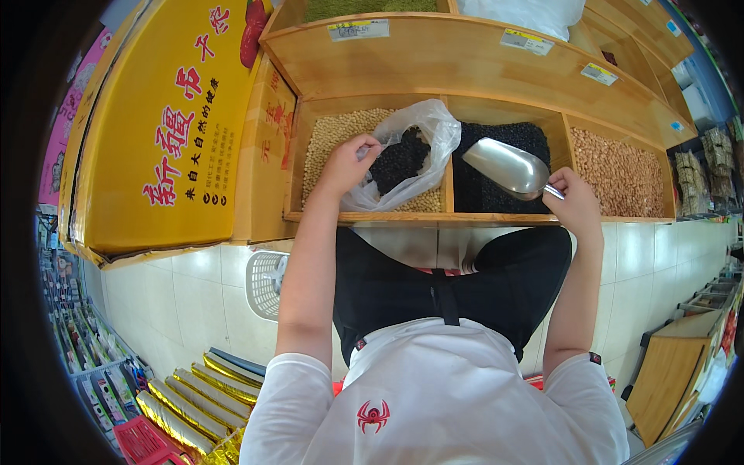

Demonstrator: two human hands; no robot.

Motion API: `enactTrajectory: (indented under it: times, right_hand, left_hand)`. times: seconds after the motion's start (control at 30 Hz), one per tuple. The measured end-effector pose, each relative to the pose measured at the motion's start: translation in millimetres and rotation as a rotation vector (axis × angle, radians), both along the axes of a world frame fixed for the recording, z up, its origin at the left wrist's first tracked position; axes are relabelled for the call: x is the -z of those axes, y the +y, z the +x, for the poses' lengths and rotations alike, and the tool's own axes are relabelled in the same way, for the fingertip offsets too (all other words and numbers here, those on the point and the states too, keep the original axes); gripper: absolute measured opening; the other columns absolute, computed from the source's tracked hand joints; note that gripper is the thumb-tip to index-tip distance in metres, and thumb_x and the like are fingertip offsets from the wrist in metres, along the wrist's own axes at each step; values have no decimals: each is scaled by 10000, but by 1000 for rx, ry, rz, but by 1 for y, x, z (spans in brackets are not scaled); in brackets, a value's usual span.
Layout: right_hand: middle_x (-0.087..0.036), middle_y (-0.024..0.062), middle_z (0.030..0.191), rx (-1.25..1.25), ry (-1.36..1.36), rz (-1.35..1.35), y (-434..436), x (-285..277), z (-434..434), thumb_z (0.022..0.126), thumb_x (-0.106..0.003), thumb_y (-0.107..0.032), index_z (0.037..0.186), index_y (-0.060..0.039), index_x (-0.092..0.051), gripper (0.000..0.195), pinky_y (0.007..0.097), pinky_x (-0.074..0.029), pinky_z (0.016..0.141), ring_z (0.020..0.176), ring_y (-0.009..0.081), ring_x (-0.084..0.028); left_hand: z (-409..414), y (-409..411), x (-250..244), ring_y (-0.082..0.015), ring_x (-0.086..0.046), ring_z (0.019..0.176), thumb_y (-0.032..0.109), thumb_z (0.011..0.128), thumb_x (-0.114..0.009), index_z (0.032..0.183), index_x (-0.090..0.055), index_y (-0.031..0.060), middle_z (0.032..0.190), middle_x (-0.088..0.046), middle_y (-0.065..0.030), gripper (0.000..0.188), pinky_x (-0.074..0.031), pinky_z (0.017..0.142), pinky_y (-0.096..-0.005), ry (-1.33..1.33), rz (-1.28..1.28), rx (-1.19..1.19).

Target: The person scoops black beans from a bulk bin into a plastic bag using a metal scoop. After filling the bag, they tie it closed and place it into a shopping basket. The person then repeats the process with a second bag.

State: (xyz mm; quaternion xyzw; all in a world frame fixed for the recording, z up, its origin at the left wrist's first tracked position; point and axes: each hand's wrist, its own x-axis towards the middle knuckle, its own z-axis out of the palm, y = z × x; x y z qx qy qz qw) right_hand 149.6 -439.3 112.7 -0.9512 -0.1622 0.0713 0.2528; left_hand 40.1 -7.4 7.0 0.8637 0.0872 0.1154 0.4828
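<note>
My left hand pinches the left rim of a clear plastic bag. Black beans lie inside the bag, which rests open on the soybeans in the left compartment. In my right hand is the handle of a metal scoop, tilted over the black beans of the middle compartment. The scoop's hollow side looks bare where it shows. Pinkish-brown peanuts or beans fill the right compartment.
A large yellow cardboard box stands left of the wooden bin. Behind are a higher wooden tier with price tags and another plastic bag. A white basket sits on the floor at the left, near several gold-wrapped rolls.
</note>
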Motion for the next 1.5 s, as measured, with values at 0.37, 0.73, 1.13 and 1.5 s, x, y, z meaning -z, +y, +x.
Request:
enactTrajectory:
  times: [0.37,0.73,1.13,1.5]
  right_hand:
    - [-749,167,983,-137,184,-198,23,76,30,793,-762,-203,1066,-47,-646,336,434,-564,856,973,356,-713]
    - [-714,156,933,-11,440,154,8,106,48,829,-783,-102,1184,2,-587,419,364,-550,814,866,246,-691]
    - [-659,43,930,37,264,672,7,84,36,872,-724,8,1195,-38,-548,370,233,-493,744,822,81,-607]
    - [-717,44,846,-159,-42,245,47,-58,-13,796,-782,-122,1070,-79,-651,306,319,-535,691,771,181,-691]
  left_hand:
    - [-1,1,-2,-132,-659,887,161,980,-695,1042,-706,24,946,-733,-40,151,-521,834,-290,-6,-13,17]
    - [0,3,5,-228,-704,852,197,956,-717,1045,-712,51,937,-748,-102,171,-547,805,-343,-36,9,-5]
    - [-2,2,0,-127,-659,887,159,977,-695,1062,-711,34,944,-736,-42,152,-525,839,-290,8,-19,0]
    - [0,3,2,-143,-676,896,159,973,-699,1045,-711,29,954,-744,-56,149,-530,845,-296,-18,0,22]
